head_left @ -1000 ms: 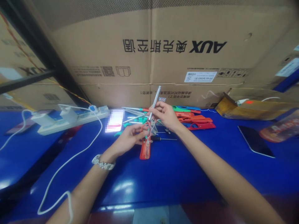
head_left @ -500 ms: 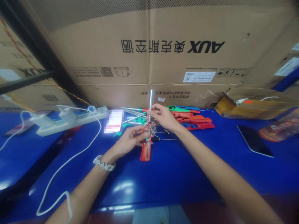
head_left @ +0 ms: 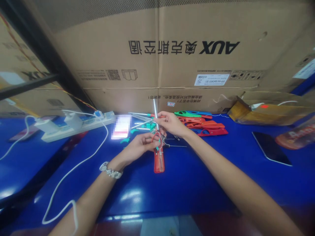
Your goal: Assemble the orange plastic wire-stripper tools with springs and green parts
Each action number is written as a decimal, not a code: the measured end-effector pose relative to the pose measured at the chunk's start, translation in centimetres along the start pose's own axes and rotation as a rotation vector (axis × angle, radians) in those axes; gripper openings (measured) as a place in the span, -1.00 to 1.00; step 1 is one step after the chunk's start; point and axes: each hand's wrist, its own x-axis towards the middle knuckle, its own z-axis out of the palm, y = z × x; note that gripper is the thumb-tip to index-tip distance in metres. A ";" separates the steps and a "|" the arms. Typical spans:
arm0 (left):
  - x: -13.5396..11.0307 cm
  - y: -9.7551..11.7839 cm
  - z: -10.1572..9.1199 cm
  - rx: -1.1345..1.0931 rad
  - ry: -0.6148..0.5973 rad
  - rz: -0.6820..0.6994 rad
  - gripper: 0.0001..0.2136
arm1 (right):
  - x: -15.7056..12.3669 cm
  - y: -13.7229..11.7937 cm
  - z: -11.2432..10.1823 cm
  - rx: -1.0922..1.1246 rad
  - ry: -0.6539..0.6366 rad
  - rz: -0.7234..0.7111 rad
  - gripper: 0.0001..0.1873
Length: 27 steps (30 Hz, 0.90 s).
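A red long-necked lighter point(head_left: 159, 163) with its casing opened is in the middle, its inner parts showing. My left hand point(head_left: 139, 147) is closed around the lighter's body near the trigger loop, thumb on top. My right hand point(head_left: 171, 124) pinches the silver metal tube point(head_left: 155, 109), which points up and slightly left. Thin white wires point(head_left: 162, 139) and a small green part show between the hands; fingers partly hide where tube and body meet. Just behind lie green plastic pieces point(head_left: 145, 125) and more metal tubes. A thin-shafted screwdriver point(head_left: 178, 146) lies right of the lighter.
Red, green and blue lighter bodies point(head_left: 209, 126) are piled at the back right. A lit phone point(head_left: 121, 126) and a white power strip point(head_left: 81, 126) sit left. A dark phone point(head_left: 270, 147), a bottle point(head_left: 297, 136) and an opened package point(head_left: 268, 116) stand right. Cardboard point(head_left: 172, 19) walls the back.
The lighter has tilted: its handle end swung right and the tube tip swung left. Both hands keep their hold, and the view has shifted slightly.
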 end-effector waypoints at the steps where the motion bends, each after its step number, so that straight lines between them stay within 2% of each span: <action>1: 0.0 0.2 -0.1 0.025 0.007 -0.002 -0.77 | 0.1 0.1 0.0 -0.002 -0.017 -0.001 -0.54; 4: 0.1 0.5 -0.3 0.057 0.100 0.034 -0.75 | 0.4 0.0 0.1 -0.021 -0.055 -0.009 -0.60; 8: 0.4 0.5 -0.6 -0.054 0.272 0.078 -0.70 | 0.8 -0.4 0.6 -0.047 -0.073 -0.018 -0.64; 16: 0.7 0.5 -1.0 -0.193 0.286 0.025 -0.77 | 1.7 -1.1 2.1 -0.070 -0.087 0.003 -0.65; 22: 0.6 0.5 -1.1 -0.269 0.287 0.007 -0.78 | 3.1 -1.2 1.9 -0.272 -0.106 -0.109 -0.75; 24: 0.6 0.4 -1.0 -0.298 0.291 0.000 -0.79 | 3.0 -1.1 1.7 -0.317 -0.047 -0.109 -0.77; 27: 0.7 0.3 -0.8 -0.325 0.336 0.005 -0.79 | 1.6 -0.7 1.5 -0.349 0.209 -0.141 -0.74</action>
